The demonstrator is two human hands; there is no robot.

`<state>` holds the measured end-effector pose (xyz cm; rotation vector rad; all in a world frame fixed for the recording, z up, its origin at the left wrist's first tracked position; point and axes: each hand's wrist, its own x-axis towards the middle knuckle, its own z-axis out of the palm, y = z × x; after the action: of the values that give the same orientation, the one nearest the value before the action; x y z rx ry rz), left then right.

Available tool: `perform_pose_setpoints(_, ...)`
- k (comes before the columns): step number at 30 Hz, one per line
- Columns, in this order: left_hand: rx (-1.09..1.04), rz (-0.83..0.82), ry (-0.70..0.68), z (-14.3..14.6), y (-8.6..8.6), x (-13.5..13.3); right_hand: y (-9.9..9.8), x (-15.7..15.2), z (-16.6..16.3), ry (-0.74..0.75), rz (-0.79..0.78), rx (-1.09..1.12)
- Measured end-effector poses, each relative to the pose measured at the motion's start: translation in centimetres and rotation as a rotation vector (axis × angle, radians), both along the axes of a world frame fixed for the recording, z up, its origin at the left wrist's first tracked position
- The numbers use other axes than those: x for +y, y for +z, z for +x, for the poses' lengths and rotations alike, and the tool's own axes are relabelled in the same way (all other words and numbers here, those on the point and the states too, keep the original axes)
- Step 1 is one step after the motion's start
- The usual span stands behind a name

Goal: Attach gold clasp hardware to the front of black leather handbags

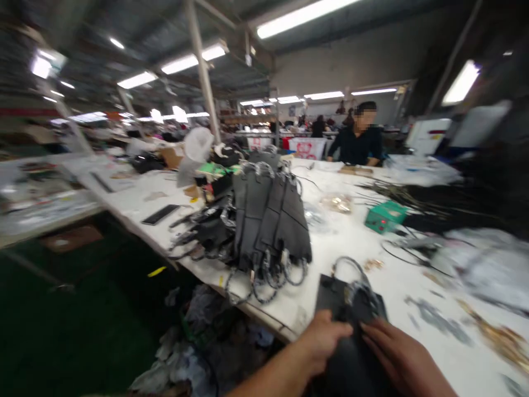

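Note:
A black handbag (347, 366) lies at the near edge of the white table, its looped, plastic-wrapped handles (351, 275) pointing away from me. My left hand (324, 342) grips the bag's left side, with the thumb stretched over its front and the other fingers partly hidden. Flat on the right part of the bag rests my right hand (392, 350), fingers extended. To the left, a stack of similar black bags (268, 215) is fanned out, with wrapped handles hanging over the table's near edge.
Around the white table (330, 242) are a green box (385, 216) with a cable, a bag of gold-coloured parts (338, 203), clear plastic (487, 270) and a dark flat strip (161, 214). A person (359, 138) sits across the table. Plastic scraps (182, 358) lie below.

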<state>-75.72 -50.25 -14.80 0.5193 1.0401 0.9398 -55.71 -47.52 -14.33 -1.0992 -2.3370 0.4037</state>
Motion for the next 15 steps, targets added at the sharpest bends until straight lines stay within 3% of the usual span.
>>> perform_pose_setpoints(2, 0.097, -0.035, 0.035, 0.5, 0.7, 0.2, 1.4, -0.5, 0.5, 0.058, -0.013, -0.103)
perform_pose_setpoints(4, 0.053, -0.007, -0.020, 0.4, 1.0, 1.0, 2.1, 0.2, 0.8, 0.113, -0.057, -0.132)
perform_pose_setpoints(9, -0.015, -0.013, -0.114, -0.3, 1.3, 1.9, 1.9, 1.5, 1.4, 0.102, -0.132, -0.034)
perform_pose_setpoints(15, -0.021, -0.041, -0.131, -0.3, 1.4, 2.0, 1.7, 1.7, 2.0, 0.127, -0.179, 0.074)
